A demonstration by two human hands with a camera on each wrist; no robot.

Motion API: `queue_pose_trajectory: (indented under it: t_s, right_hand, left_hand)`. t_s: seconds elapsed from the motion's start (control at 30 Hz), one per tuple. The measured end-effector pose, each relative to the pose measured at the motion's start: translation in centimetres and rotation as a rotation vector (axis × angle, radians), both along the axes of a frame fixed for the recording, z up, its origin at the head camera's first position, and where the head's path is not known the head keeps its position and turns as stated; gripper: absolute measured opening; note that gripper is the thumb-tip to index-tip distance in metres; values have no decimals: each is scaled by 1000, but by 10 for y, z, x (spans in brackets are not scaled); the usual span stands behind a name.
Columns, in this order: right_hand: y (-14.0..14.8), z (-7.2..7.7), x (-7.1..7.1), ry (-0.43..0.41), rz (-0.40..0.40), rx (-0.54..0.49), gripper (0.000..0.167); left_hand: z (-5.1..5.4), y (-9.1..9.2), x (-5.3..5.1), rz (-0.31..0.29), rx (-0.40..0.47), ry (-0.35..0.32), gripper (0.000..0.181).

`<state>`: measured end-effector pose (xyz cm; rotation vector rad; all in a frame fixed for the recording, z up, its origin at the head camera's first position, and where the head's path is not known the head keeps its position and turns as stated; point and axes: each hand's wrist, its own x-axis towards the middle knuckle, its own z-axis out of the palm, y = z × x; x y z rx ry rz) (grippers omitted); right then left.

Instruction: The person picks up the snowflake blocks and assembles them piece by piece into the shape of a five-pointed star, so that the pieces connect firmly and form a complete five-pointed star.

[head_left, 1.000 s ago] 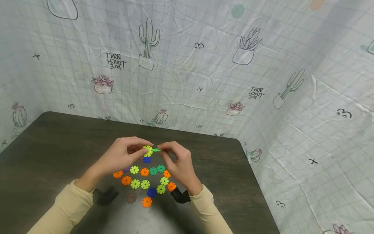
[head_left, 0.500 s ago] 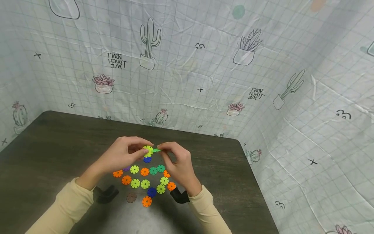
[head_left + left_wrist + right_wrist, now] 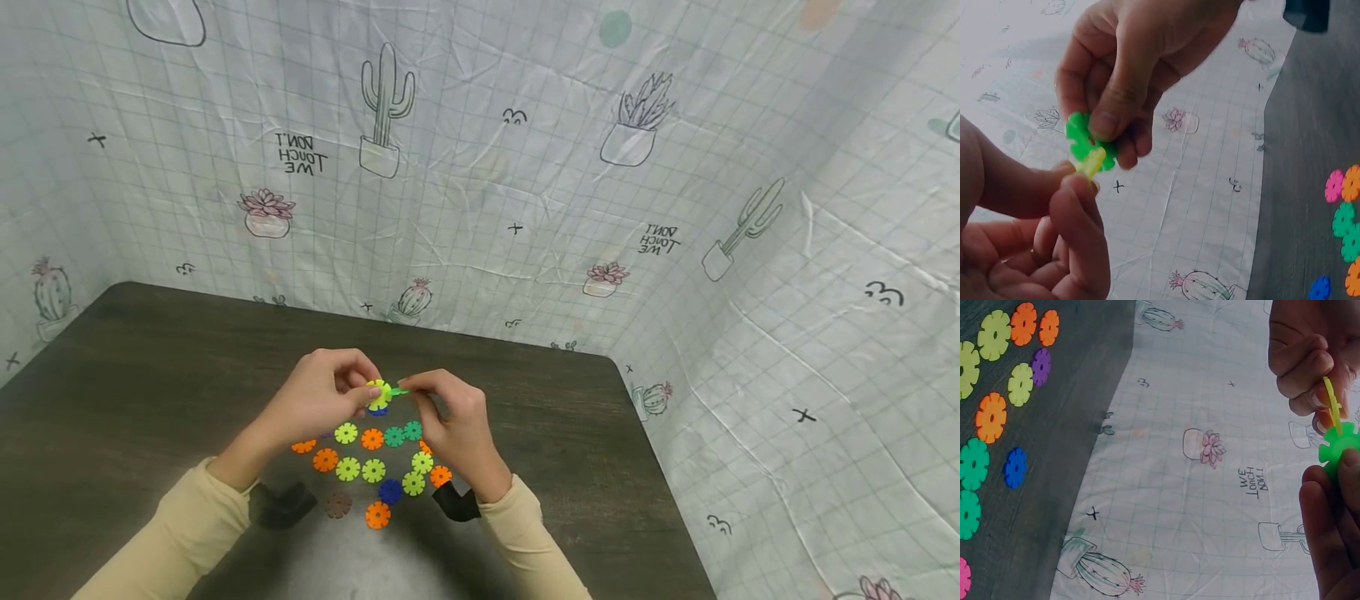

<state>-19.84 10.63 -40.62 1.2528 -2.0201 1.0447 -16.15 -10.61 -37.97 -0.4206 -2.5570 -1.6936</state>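
My left hand [image 3: 318,402] pinches a yellow-green notched plastic building disc [image 3: 381,395] between thumb and fingers, above the table. Facing it, my right hand [image 3: 459,423] pinches a bright green notched disc [image 3: 400,391] by thumb and fingertips. In the right wrist view the yellow disc [image 3: 1331,403] stands edge-on, its end meeting the rim of the green disc [image 3: 1338,445]. The left wrist view shows the two crossing at an angle, with the green disc [image 3: 1077,134] partly under my right thumb. How deep the notches engage cannot be made out.
Loose notched discs lie on the dark table [image 3: 187,358] below my hands: orange [image 3: 378,515], brown [image 3: 338,504], blue [image 3: 390,492], teal [image 3: 393,437] and several yellow-green ones. A blue disc [image 3: 1015,467] sits apart. A patterned cloth [image 3: 480,183] hangs behind the table.
Both hands have come down slightly with the discs. My left fingers have drawn back and curled more. The discs remain joined or touching, and the blue disc below is now more covered.
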Motion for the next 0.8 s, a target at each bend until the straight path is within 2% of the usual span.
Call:
queue_pose_trajectory:
  t_s: [0.33,0.5,0.57,0.67,0.73,0.8]
  right_hand:
    - [-6,-14,0,35,0,-9,18]
    - [-9,-13,-2,18,41,63,15]
    - [-9,-9,-5,-44,69,113,19]
    - [-11,0,-15,-218,103,196,39]
    - [-13,4,-25,-341,94,235,49]
    - [-16,5,-37,-431,54,275,50]
  left_hand:
    - [-8,6,1,56,1,-49,4]
    - [-9,-3,4,60,-29,-65,4]
    - [-8,-8,5,59,-32,-59,6]
    - [-5,-14,6,78,-40,-34,10]
    - [-4,-17,7,98,-49,-24,11]
    - [-4,-19,8,118,-56,-19,10]
